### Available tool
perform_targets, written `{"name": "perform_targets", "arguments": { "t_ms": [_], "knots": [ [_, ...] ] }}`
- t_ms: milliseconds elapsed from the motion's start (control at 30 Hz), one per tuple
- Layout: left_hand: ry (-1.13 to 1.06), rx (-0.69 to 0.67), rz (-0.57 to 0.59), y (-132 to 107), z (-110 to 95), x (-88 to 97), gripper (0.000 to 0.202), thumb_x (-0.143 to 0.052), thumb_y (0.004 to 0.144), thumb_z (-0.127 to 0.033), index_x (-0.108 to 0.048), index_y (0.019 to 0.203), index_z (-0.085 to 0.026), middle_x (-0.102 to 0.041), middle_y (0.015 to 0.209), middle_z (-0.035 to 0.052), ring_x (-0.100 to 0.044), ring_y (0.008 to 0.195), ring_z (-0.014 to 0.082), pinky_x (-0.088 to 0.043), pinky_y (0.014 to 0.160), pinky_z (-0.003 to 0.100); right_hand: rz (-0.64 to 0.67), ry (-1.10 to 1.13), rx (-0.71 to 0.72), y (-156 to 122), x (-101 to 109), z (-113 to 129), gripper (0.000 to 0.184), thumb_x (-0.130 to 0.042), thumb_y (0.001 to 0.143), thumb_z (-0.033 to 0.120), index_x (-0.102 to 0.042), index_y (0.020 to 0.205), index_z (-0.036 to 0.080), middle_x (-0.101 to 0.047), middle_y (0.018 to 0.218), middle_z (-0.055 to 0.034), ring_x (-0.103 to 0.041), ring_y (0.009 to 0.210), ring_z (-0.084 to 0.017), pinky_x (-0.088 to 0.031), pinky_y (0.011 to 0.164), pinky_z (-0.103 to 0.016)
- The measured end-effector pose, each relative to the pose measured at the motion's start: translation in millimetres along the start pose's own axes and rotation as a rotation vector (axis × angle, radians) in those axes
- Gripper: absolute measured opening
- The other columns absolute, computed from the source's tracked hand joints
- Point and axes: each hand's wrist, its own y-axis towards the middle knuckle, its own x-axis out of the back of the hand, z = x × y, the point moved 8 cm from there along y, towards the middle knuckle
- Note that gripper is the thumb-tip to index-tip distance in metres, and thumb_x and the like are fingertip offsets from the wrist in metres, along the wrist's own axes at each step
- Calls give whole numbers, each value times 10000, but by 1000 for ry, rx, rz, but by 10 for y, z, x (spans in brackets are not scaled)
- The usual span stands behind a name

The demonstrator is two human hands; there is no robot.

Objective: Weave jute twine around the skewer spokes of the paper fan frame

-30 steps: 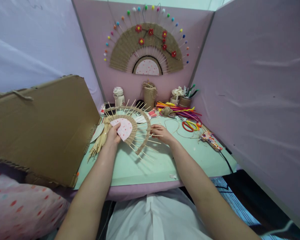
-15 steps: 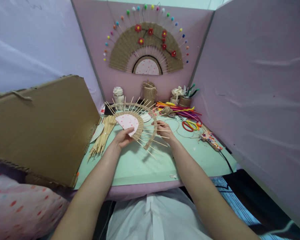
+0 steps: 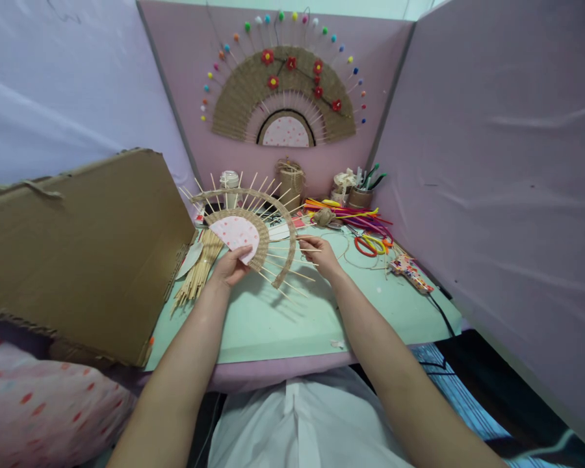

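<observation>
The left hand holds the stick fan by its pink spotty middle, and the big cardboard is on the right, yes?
Not quite. The left hand does hold the stick fan by its pink spotty middle, but the big cardboard is on the left, as the head view shows.

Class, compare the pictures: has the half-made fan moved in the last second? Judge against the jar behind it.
Yes. The fan, held in the left hand, has risen: its arc now crosses the jar, where earlier it lay below it.

cardboard sheet (image 3: 78, 253): cut off at left edge | jar (image 3: 229, 178): lower part behind fan frame (image 3: 262, 238)
</observation>
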Motion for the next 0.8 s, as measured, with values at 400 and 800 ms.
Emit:
{"name": "perform_targets", "arguments": {
  "t_ms": [400,800],
  "knots": [
    [51,-69,-66,9,-188,98,291,-618,656,-26,-655,923,-135,-728,821,48,-682,700,157,-572,650,237,17,-245,139,-67,11,194,326,-616,712,328,-700,990,180,-613,759,-18,-483,666,-119,-382,615,-256],
    [72,-175,-93,58,-278,244,406,-681,592,5,-648,965,-151,-722,856,38,-676,701,141,-565,656,226,86,-744,376,-135,-62,287,342,-625,744,291,-663,1072,204,-548,849,-19,-462,702,-133,-399,712,-295]
  ]
}}
